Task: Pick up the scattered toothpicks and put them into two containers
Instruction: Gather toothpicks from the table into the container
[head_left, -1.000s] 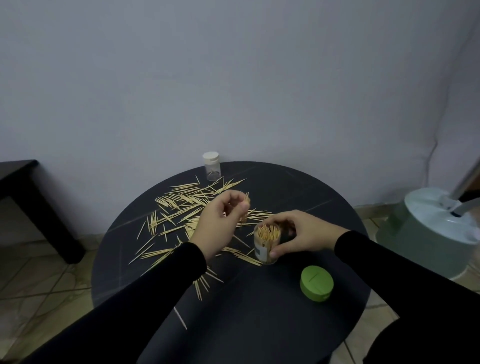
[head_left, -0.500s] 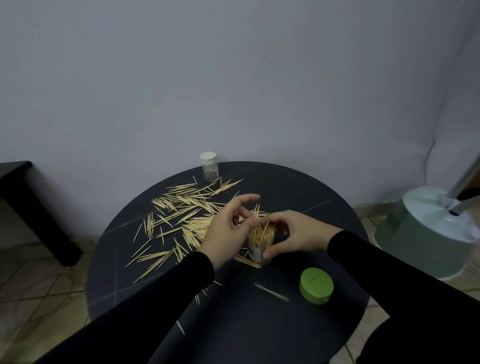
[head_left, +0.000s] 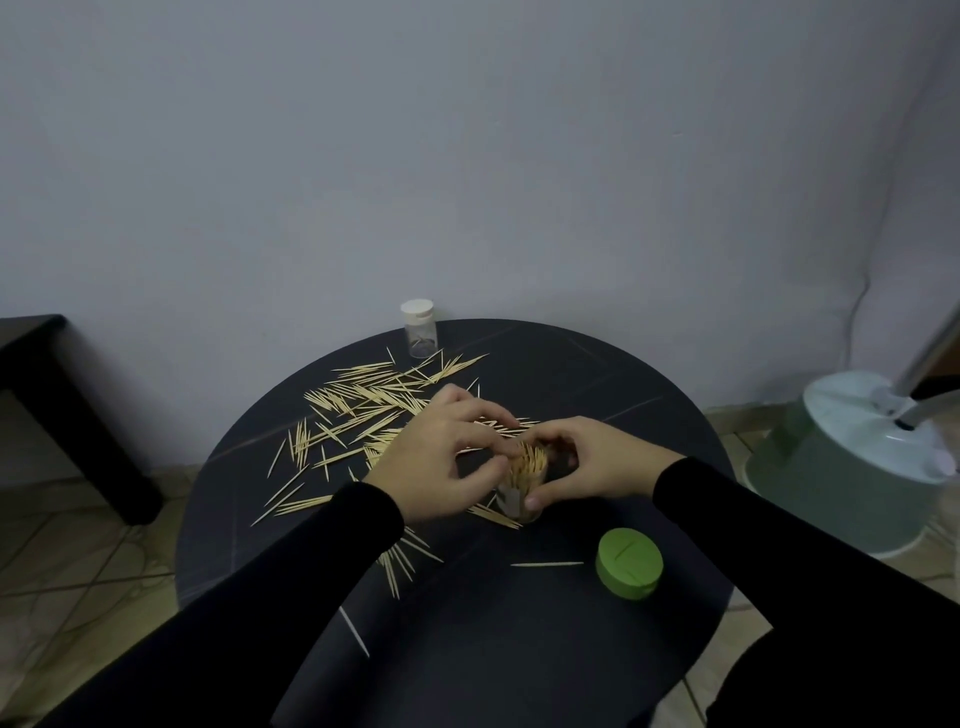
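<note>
My right hand (head_left: 592, 462) grips the open jar (head_left: 522, 491) to steady it on the bench (head_left: 571, 649). My left hand (head_left: 441, 462) sits at its rim, grasp unclear. Most toothpicks (head_left: 363, 410) lie scattered behind; second container (head_left: 418, 328) is capped.

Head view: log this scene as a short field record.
surface: round black table
held container: clear jar packed with toothpicks, green lid off beside it
right hand: grips the jar
left hand: fingers at the jar's mouth
second container: clear vial with white cap, at far edge
loose wooden toothpicks: many scattered on table
</note>
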